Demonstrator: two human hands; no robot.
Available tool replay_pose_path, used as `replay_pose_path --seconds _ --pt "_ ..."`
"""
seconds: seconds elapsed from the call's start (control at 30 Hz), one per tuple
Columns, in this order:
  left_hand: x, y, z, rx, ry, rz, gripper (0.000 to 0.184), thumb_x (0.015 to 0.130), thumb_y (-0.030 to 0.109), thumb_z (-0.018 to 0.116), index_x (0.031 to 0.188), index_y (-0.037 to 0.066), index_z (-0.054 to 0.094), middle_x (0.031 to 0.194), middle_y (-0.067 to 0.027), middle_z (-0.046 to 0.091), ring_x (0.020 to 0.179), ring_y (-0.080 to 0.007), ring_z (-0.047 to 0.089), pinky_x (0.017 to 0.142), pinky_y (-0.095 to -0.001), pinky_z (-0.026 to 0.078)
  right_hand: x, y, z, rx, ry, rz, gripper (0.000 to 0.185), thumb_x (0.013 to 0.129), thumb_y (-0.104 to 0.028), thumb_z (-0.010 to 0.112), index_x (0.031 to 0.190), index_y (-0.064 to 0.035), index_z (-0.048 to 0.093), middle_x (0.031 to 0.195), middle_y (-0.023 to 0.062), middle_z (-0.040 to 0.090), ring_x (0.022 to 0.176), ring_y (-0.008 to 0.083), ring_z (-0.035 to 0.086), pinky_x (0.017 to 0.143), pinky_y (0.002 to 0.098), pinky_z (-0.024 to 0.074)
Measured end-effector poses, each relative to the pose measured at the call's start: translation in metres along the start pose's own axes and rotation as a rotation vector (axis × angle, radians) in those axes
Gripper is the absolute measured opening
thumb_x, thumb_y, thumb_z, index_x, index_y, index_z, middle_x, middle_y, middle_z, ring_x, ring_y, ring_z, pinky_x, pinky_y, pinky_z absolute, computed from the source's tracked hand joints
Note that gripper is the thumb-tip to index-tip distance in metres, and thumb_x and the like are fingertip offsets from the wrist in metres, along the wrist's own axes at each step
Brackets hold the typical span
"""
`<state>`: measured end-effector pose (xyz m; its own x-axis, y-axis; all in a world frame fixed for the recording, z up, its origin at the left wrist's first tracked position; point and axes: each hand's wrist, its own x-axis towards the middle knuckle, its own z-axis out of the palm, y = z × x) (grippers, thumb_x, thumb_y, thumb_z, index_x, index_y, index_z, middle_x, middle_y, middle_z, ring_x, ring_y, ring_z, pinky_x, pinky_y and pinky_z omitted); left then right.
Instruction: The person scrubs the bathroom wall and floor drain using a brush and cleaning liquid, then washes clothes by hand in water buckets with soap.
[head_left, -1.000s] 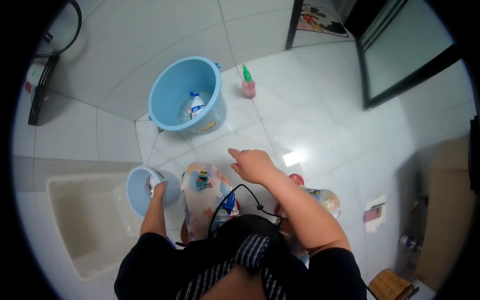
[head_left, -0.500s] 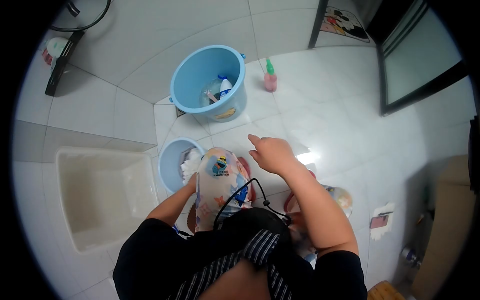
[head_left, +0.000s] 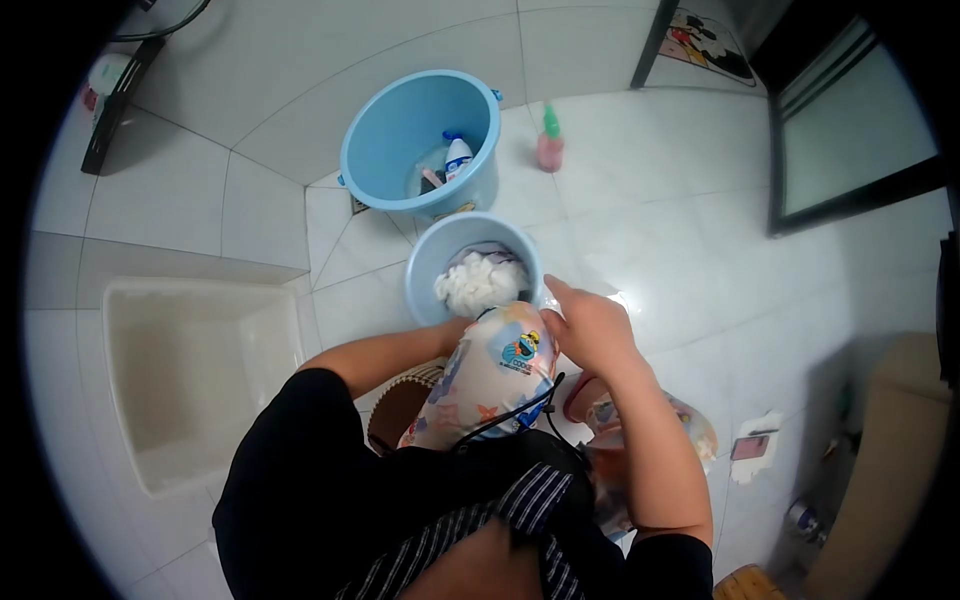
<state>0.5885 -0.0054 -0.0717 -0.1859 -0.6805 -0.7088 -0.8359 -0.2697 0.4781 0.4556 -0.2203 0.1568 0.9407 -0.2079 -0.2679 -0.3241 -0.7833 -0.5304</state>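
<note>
On the head camera I see the small blue bucket (head_left: 413, 268) near the middle of the floor (head_left: 690, 240), just in front of the patterned trouser knee (head_left: 485, 395), with bunched white cloth (head_left: 480, 284) inside. I have the left hand (head_left: 455, 337) at the bucket's near left side; the knee hides its fingers, so I cannot tell whether they grasp the rim. The right hand (head_left: 593, 330) is beside the right rim, index finger and thumb spread apart; whether they touch it I cannot make out. Farther out, by the floor's wall edge, stands the large blue tub (head_left: 395, 120), holding a white bottle (head_left: 458, 155); a pink spray bottle (head_left: 550, 150) stands to its right. A whitish basin (head_left: 118, 400) lies left.
</note>
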Motion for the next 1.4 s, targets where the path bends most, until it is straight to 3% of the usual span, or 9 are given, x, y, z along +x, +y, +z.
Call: replay_pose_path --seconds 0.37,0.47,0.53,0.63,0.77,0.93,1.07,1.2,1.4 --pt "0.097 0.032 -0.093 0.265 0.170 0.225 0.022 0.068 0.016 0.062 0.089 0.010 0.066 0.082 -0.0111 0.067 0.079 -0.0333 0.063 0.064 -0.0399 0.050 -0.022 0.025 -0.003 0.065 0.084 -0.019 0.041 0.082 -0.026 0.059 0.120 -0.0131 0.050 0.081 0.0142 0.064 0.072 0.0337 0.061 0.062 0.0428 0.0483" --pt "0.107 0.046 -0.118 0.165 0.070 0.324 0.024 0.068 0.020 0.065 0.089 0.010 0.066 0.086 -0.0109 0.066 0.081 -0.0340 0.062 0.070 -0.0396 0.050 -0.026 0.038 0.000 0.181 0.121 -0.046 0.040 0.083 -0.025 0.058 0.120 -0.0132 0.050 0.082 0.0135 0.064 0.071 0.0339 0.061 0.060 0.0423 0.0479" --pt "0.120 0.076 -0.133 0.435 -0.281 0.310 0.022 0.072 0.019 0.062 0.092 0.010 0.064 0.092 -0.0125 0.065 0.085 -0.0326 0.061 0.074 -0.0397 0.047 -0.035 0.047 -0.007 0.197 0.147 -0.060 0.042 0.079 -0.020 0.060 0.118 -0.0070 0.049 0.080 0.0148 0.063 0.070 0.0322 0.062 0.060 0.0418 0.0495" --pt "0.165 0.081 -0.151 -0.035 -0.413 0.526 0.054 0.068 0.029 0.070 0.116 0.007 0.057 0.109 -0.0161 0.061 0.097 -0.0323 0.058 0.085 -0.0397 0.044 -0.054 0.044 -0.020 0.165 0.165 0.081 0.043 0.081 -0.019 0.059 0.121 -0.0070 0.048 0.086 0.0148 0.063 0.071 0.0330 0.062 0.061 0.0405 0.0496" --pt "0.171 0.067 -0.188 0.331 0.519 0.115 0.077 0.063 0.043 0.075 0.127 0.012 0.046 0.128 -0.0142 0.048 0.119 -0.0313 0.044 0.094 -0.0485 0.038 -0.077 0.013 -0.030 0.224 0.351 0.162 0.041 0.081 -0.017 0.059 0.119 -0.0042 0.050 0.088 0.0139 0.063 0.071 0.0315 0.061 0.061 0.0390 0.0489" --pt "0.199 0.068 -0.161 0.086 0.453 -0.181 0.093 0.055 0.051 0.079 0.132 0.015 0.042 0.134 -0.0118 0.042 0.128 -0.0315 0.035 0.098 -0.0567 0.031 -0.106 -0.009 0.008 0.398 0.434 0.390 0.047 0.078 -0.013 0.064 0.123 -0.0098 0.051 0.082 0.0129 0.061 0.072 0.0299 0.060 0.060 0.0381 0.0470" --pt "0.200 0.061 -0.144 0.027 0.247 -0.296 0.080 0.057 0.051 0.075 0.124 0.014 0.052 0.119 -0.0118 0.056 0.115 -0.0313 0.049 0.094 -0.0534 0.037 -0.120 -0.009 0.055 0.251 0.382 0.387 0.044 0.078 -0.016 0.063 0.121 -0.0082 0.052 0.080 0.0127 0.062 0.073 0.0313 0.061 0.061 0.0389 0.0480" --pt "0.172 0.072 -0.151 0.222 0.299 0.140 0.058 0.061 0.049 0.070 0.104 0.011 0.063 0.103 -0.0148 0.062 0.098 -0.0320 0.058 0.081 -0.0483 0.045 -0.102 0.009 0.008 0.142 0.210 0.361 0.043 0.081 -0.018 0.060 0.121 -0.0074 0.050 0.088 0.0136 0.064 0.076 0.0317 0.062 0.065 0.0397 0.0491" --pt "0.135 0.086 -0.130 0.422 0.304 0.446 0.048 0.076 0.043 0.062 0.106 0.006 0.058 0.136 -0.0129 0.031 0.124 -0.0334 0.030 0.091 -0.0637 0.030 -0.113 0.002 -0.009 0.298 0.328 0.281 0.044 0.080 -0.017 0.062 0.120 -0.0047 0.050 0.093 0.0134 0.064 0.075 0.0321 0.062 0.065 0.0397 0.0492"
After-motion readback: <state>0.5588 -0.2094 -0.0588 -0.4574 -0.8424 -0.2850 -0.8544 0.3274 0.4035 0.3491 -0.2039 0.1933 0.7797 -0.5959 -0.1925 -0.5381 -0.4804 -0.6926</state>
